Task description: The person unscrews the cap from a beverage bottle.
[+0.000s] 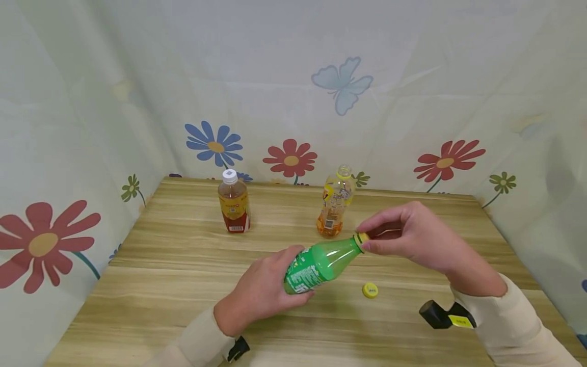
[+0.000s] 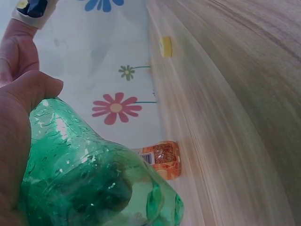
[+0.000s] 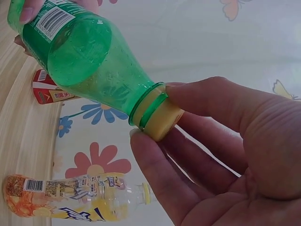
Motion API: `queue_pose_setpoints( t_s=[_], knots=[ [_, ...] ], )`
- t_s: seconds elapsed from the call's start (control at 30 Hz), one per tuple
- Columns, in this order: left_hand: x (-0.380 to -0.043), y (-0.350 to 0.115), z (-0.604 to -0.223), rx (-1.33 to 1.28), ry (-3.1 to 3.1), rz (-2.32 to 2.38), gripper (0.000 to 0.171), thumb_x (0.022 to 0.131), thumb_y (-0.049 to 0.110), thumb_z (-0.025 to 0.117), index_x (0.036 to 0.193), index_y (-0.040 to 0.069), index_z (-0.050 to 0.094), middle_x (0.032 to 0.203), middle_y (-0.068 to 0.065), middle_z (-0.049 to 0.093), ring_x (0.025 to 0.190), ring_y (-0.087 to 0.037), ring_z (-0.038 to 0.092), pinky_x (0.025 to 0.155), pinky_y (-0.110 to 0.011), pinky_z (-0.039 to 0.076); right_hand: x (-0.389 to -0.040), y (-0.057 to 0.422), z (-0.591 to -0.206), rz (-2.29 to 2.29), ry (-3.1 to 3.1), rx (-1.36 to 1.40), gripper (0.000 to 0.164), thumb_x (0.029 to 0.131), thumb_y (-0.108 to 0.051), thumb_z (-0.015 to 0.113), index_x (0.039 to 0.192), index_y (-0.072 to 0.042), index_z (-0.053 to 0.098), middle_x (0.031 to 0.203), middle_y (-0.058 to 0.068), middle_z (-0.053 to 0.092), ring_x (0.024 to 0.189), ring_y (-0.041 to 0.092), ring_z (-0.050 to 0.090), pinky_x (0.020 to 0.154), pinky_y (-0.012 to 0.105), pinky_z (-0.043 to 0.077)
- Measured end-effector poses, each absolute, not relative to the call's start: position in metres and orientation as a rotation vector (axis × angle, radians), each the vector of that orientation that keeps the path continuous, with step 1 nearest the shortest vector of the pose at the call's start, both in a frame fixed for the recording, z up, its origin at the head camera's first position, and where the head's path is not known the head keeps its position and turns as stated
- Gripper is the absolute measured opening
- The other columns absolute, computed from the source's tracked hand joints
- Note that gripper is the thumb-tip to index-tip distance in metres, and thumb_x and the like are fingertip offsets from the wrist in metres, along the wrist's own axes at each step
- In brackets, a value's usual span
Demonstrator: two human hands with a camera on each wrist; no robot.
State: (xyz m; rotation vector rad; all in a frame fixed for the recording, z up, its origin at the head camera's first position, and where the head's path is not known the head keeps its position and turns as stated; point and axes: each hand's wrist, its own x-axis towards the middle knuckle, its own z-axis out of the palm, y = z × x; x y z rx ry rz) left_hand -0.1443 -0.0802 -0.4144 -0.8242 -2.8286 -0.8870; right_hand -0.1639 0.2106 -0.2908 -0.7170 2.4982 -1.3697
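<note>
My left hand point(image 1: 261, 285) grips the body of a green plastic soda bottle point(image 1: 337, 257), which is tilted with its neck up to the right. At that neck, my right hand point(image 1: 408, 237) pinches a yellow cap point(image 3: 163, 117) between thumb and fingers. The right wrist view shows the cap at the bottle's mouth, a green gap between it and the yellow ring below. A clear bottle point(image 1: 337, 204) with some orange drink stands uncapped behind the green one. On the table lies a loose yellow cap point(image 1: 370, 290), below the green bottle's neck.
A bottle of brown drink point(image 1: 234, 204) with a white cap and a red and yellow label stands at the back left. The wooden table point(image 1: 160, 285) meets a flower-printed curtain point(image 1: 257, 76) at its back and sides.
</note>
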Motion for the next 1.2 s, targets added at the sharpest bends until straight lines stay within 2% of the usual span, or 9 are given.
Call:
queue_pose_setpoints(
  t_s=[0.47, 0.67, 0.73, 0.87, 1.0, 1.2],
  knots=[
    [-0.1459, -0.0818, -0.4166, -0.811, -2.838, -0.909, 0.072, 0.081, 0.050, 0.082, 0.139, 0.019, 0.052, 0.114, 0.005, 0.070, 0.091, -0.007, 0.065, 0.076, -0.025, 0.056, -0.1636, 0.2087, -0.2930, -1.390, 2.463, -0.828, 0.031, 0.085, -0.006, 0.082, 0.115, -0.003, 0.074, 0.112, 0.015, 0.075, 0.092, 0.014, 0.075, 0.079, 0.028, 0.061],
    [-0.1464, -0.0824, -0.4156, -0.811, -2.836, -0.928, 0.072, 0.081, 0.050, 0.082, 0.139, 0.019, 0.052, 0.114, 0.005, 0.070, 0.090, -0.006, 0.065, 0.075, -0.024, 0.055, -0.1635, 0.2079, -0.2934, -1.357, 2.530, -0.723, 0.038, 0.091, -0.018, 0.079, 0.126, -0.008, 0.070, 0.125, 0.012, 0.072, 0.106, 0.017, 0.074, 0.084, 0.028, 0.060],
    [-0.1465, -0.0823, -0.4154, -0.813, -2.834, -0.927, 0.072, 0.081, 0.050, 0.082, 0.139, 0.019, 0.052, 0.114, 0.005, 0.070, 0.090, -0.006, 0.065, 0.075, -0.024, 0.055, -0.1638, 0.2083, -0.2919, -1.316, 2.588, -0.662, 0.036, 0.095, -0.024, 0.075, 0.128, -0.010, 0.069, 0.126, 0.009, 0.072, 0.105, 0.015, 0.074, 0.085, 0.027, 0.060],
    [-0.1464, -0.0822, -0.4154, -0.816, -2.834, -0.924, 0.072, 0.081, 0.049, 0.082, 0.139, 0.019, 0.052, 0.114, 0.005, 0.070, 0.090, -0.007, 0.065, 0.075, -0.025, 0.055, -0.1646, 0.2089, -0.2882, -1.306, 2.606, -0.527, 0.036, 0.098, -0.029, 0.071, 0.123, -0.004, 0.071, 0.112, 0.011, 0.076, 0.089, 0.016, 0.076, 0.078, 0.030, 0.062],
    [-0.1462, -0.0823, -0.4158, -0.816, -2.839, -0.915, 0.072, 0.080, 0.049, 0.083, 0.139, 0.019, 0.052, 0.114, 0.005, 0.070, 0.090, -0.007, 0.065, 0.076, -0.025, 0.056, -0.1660, 0.2085, -0.2876, -1.347, 2.532, -0.425, 0.034, 0.096, -0.029, 0.073, 0.112, 0.000, 0.075, 0.093, 0.013, 0.077, 0.076, 0.024, 0.076, 0.069, 0.036, 0.063],
    [-0.1463, -0.0823, -0.4167, -0.821, -2.836, -0.899, 0.073, 0.080, 0.050, 0.082, 0.139, 0.019, 0.051, 0.114, 0.005, 0.070, 0.090, -0.007, 0.065, 0.076, -0.025, 0.056, -0.1666, 0.2087, -0.2907, -1.346, 2.509, -0.494, 0.027, 0.095, -0.023, 0.074, 0.109, 0.001, 0.076, 0.091, 0.012, 0.077, 0.075, 0.020, 0.076, 0.069, 0.036, 0.063]
  ],
)
